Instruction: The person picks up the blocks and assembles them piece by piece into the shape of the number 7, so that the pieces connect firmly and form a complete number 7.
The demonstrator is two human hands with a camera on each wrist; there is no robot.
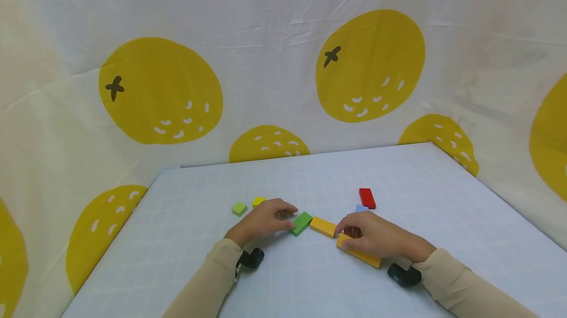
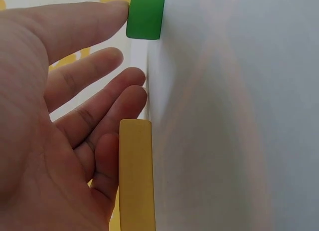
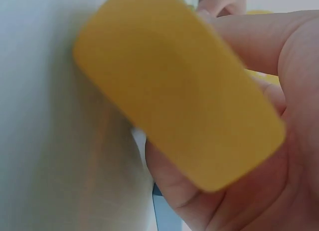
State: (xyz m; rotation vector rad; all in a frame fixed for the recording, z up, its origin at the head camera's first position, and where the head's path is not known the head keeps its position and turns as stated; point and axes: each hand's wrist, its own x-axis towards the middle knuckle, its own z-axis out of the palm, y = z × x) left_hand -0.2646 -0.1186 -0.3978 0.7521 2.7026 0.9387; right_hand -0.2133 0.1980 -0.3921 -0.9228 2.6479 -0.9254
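Observation:
My left hand (image 1: 263, 219) reaches over the table with its thumb tip at the side of a green block (image 1: 302, 223). Its other fingers lie loosely bent, away from that block. In the left wrist view, a yellow block (image 2: 136, 176) stands beside the curled little finger. My right hand (image 1: 381, 234) grips a long orange block (image 1: 366, 258) between thumb and fingers; the end of this orange block (image 3: 174, 91) fills much of the right wrist view. A shorter orange block (image 1: 323, 227) lies between the green one and the gripped one, making a bent row.
Beyond my left hand lie a light green block (image 1: 239, 208) and a bright yellow block (image 1: 259, 201), partly hidden by the hand. A red block (image 1: 367, 198) and a blue block (image 1: 361, 208) are behind my right hand. A fruit-print curtain (image 1: 274, 72) hangs around the white table (image 1: 199, 269).

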